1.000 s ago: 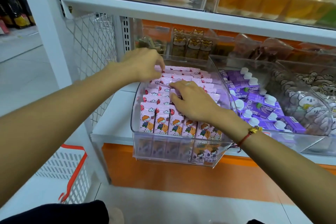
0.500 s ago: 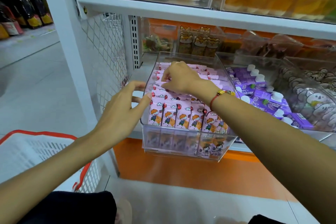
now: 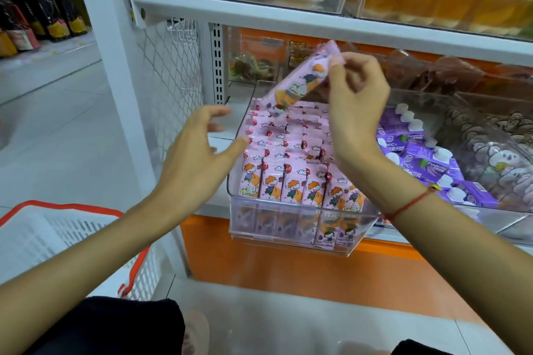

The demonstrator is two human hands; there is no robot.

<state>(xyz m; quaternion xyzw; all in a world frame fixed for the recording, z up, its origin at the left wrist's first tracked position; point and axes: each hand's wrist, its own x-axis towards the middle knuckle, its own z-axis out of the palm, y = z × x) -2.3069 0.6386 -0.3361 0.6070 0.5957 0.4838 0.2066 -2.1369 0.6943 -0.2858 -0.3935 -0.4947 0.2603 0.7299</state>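
My right hand pinches one pink snack packet by its upper end, thumb and fingertips closed on the edge of the wrapper. The packet hangs tilted above the back of the clear bin, its lower end just over the packed rows. My left hand is spread and holds nothing, hovering just beside the bin's left wall.

The grip is my weak point, I think. So little slick wrapper sits between my fingers that a quick swing could let it slip, and it would drop back among the others or onto the floor. The lower end could also catch a neighbour and drag it out of line. The white shelf sits close above my knuckles, so lifting straight up risks a knock. The basket is well off to my lower left. Carrying the packet across that gap one-handed is where I would most expect to lose it, unless my left hand takes the bottom end.
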